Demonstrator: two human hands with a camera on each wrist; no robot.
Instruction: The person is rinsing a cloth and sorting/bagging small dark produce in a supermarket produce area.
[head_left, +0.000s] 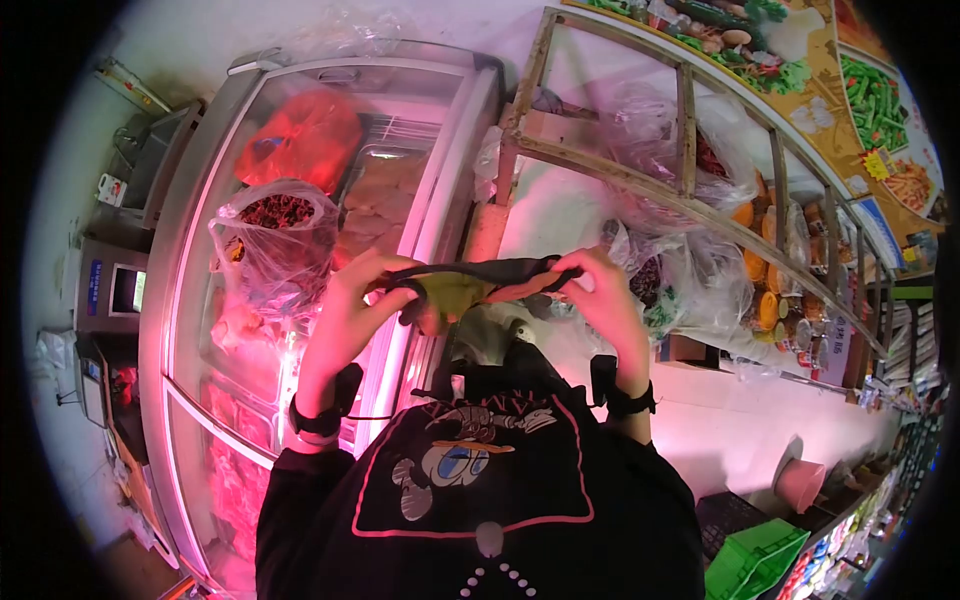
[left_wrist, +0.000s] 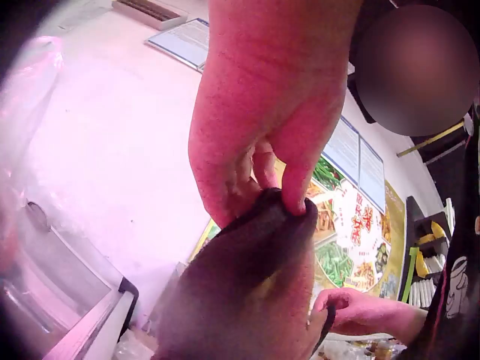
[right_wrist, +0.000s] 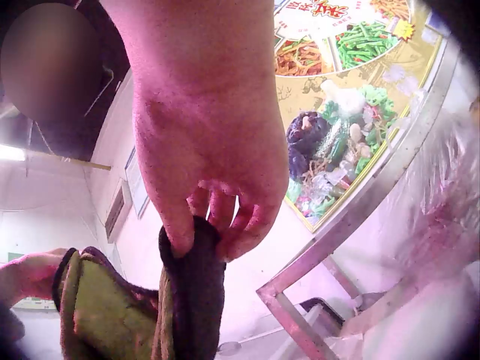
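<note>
A dark-edged cloth piece with olive-green inner fabric (head_left: 452,298) is stretched between both hands in front of the chest, its upper edge spread wide. My left hand (head_left: 362,298) pinches one end of its rim between thumb and fingers. At the opposite end, my right hand (head_left: 604,297) pinches the dark edge the same way. The right wrist view shows the thick dark rim (right_wrist: 196,277) folded under the right thumb and fingers. From the left wrist, the dark outer cloth (left_wrist: 244,259) hangs below the fingertips.
To the left stands a glass-topped display case (head_left: 440,190) with a red plastic bag (head_left: 310,135) and a clear bag (head_left: 275,250) inside. A metal-framed rack (head_left: 605,170) with bagged goods and jars runs along the right. A green crate (head_left: 757,560) sits at lower right.
</note>
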